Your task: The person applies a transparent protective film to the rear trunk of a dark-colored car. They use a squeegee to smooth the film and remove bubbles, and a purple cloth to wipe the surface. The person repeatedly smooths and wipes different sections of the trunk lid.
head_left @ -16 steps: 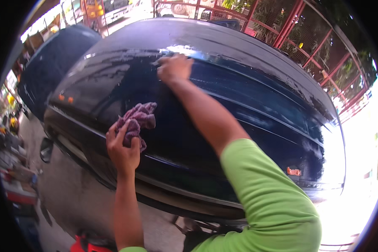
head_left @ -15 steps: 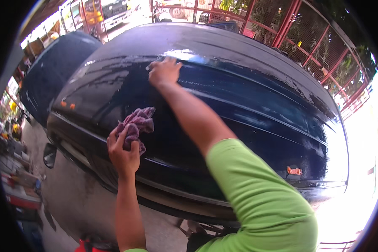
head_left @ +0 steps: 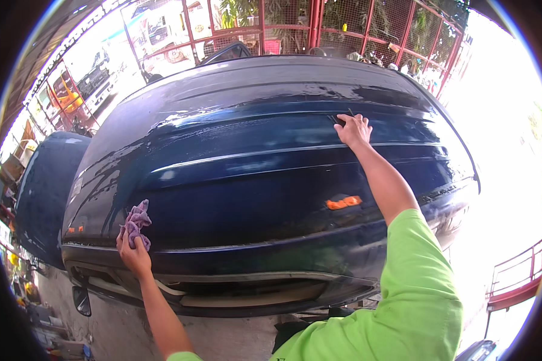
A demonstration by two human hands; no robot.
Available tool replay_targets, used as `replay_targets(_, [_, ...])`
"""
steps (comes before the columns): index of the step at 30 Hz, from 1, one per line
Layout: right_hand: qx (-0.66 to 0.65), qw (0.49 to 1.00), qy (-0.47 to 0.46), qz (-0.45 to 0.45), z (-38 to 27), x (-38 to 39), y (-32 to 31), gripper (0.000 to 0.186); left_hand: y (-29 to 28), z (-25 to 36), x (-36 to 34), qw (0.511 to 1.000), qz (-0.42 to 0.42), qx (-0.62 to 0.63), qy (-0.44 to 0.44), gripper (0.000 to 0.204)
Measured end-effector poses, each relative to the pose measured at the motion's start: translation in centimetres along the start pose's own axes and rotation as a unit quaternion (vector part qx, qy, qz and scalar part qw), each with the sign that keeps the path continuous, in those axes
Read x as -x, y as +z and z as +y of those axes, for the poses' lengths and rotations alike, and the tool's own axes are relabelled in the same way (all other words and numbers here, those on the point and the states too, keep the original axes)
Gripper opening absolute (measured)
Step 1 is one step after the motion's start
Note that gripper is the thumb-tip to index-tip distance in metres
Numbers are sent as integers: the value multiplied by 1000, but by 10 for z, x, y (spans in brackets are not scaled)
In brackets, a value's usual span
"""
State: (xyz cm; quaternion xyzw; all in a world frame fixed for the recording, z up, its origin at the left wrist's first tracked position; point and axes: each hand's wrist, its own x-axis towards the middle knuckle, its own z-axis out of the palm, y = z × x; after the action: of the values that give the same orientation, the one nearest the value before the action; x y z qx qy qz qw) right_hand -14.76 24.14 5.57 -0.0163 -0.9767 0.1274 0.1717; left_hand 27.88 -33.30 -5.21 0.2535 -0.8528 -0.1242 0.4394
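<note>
The dark blue car roof [head_left: 253, 180] spreads out in front of me, wet and glossy in its middle and duller grey along the far side and the left end. My left hand [head_left: 135, 254] grips a crumpled purple cloth [head_left: 138, 222] above the near left part of the roof. Far out to the right, my right hand [head_left: 356, 130] presses down on the roof with bent fingers. A thin dark sheet [head_left: 338, 120] sticks out from under its fingertips; its kind is hard to make out.
An orange patch [head_left: 343, 203] shows on the roof, nearer than my right hand. A side mirror [head_left: 82, 300] juts out at the lower left. Another dark blue panel [head_left: 45, 192] is beyond the car's left end. Red-framed mesh fencing [head_left: 289, 27] runs behind.
My right hand has slid along the roof to the right with the thin sheet. My left hand still holds the cloth, now lower and further left in view. The view itself has shifted.
</note>
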Motion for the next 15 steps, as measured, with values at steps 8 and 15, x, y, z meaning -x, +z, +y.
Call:
replay_targets(8, [-352, 921, -136, 101, -41, 95, -25, 64, 29, 126, -9, 976, -121, -149, -104, 51])
replay_targets(15, [-538, 841, -47, -33, -94, 175, -36, 74, 76, 343, 44, 945, -213, 192, 157, 55])
